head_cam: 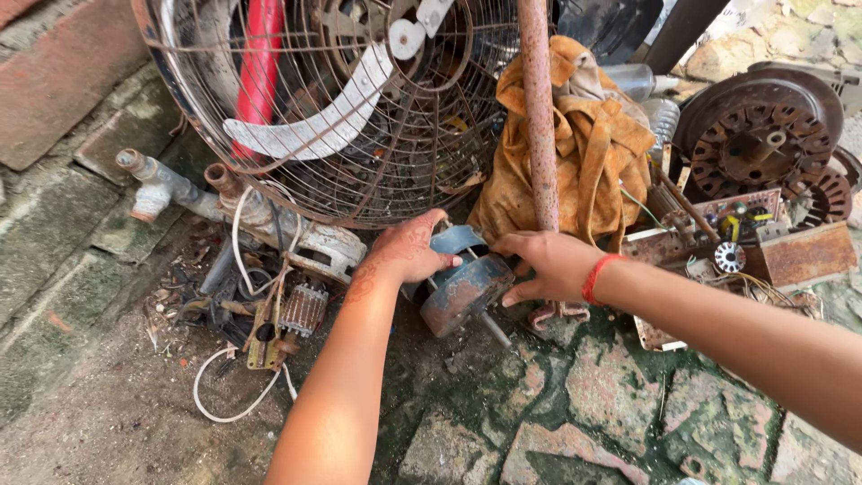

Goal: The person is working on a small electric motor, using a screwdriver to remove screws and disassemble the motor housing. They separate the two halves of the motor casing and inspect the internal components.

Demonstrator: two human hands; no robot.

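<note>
- The left hand (409, 251) is curled over the far-left side of a round, blue-grey, rust-flecked metal fan motor (465, 287), fingers wrapped onto its casing and gripping it.
- The right hand (548, 265) comes in from the right and clasps the opposite, right-hand side of the same motor, thumb toward the far side and fingers spread on the casing; a red thread band (594, 278) sits on that wrist.
- The motor lies directly between the two hands, just off the mossy stone-paved ground (611, 395), near the middle of the scene. Both hands are equally close, each touching it.
- Its long axis is the thin steel shaft (496, 330), which sticks out toward the near right and points down at the paving, so the body is tilted, not upright.
- Just behind the right hand stands a rusty upright iron pipe (539, 117), almost touching the knuckles.
- Behind the pipe hangs a crumpled mustard-yellow cloth (593, 153).
- Far left of the motor leans a large round wire fan guard (341, 108) with a white blade inside.
- Left on the ground lie a small copper-wound stator (303, 308) and a loose white wire (224, 395).
- Far right sit a dark round rotor housing (759, 135) and a rusty circuit board (741, 216).
</note>
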